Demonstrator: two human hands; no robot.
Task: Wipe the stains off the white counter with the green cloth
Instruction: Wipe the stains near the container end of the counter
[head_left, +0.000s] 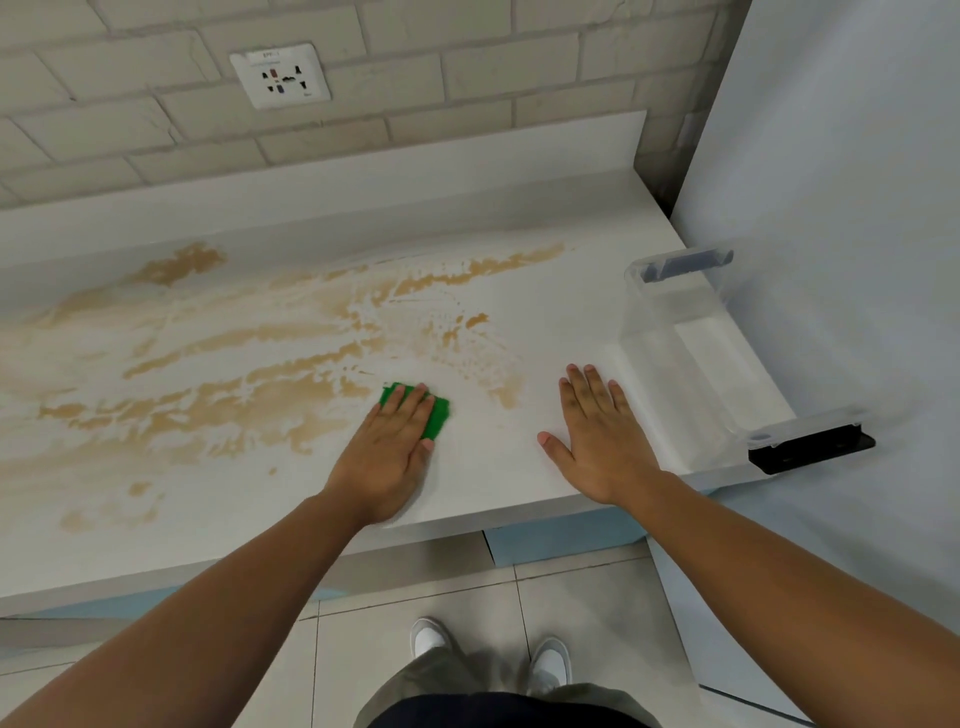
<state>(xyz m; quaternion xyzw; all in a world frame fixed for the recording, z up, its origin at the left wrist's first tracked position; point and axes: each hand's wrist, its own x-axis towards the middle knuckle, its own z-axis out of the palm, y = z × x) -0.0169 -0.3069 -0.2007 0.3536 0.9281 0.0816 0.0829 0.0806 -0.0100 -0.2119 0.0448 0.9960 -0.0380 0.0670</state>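
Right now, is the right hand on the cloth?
No, the left hand presses the cloth; the right hand lies flat on the counter.

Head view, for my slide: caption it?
Left hand presses green cloth onto stained white counter; right hand rests flat nearby.

Green cloth (439, 415), folded small, pressed flat under left fingers (410, 408) on white counter (519, 467). Tan stains (234, 410) smeared in streaks beyond and left of them; clean white to their right.

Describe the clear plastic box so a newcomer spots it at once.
Follow the white counter to its right end, beside the tall pale panel. The clear plastic box sits there: the only see-through thing, a dark clip at each end.
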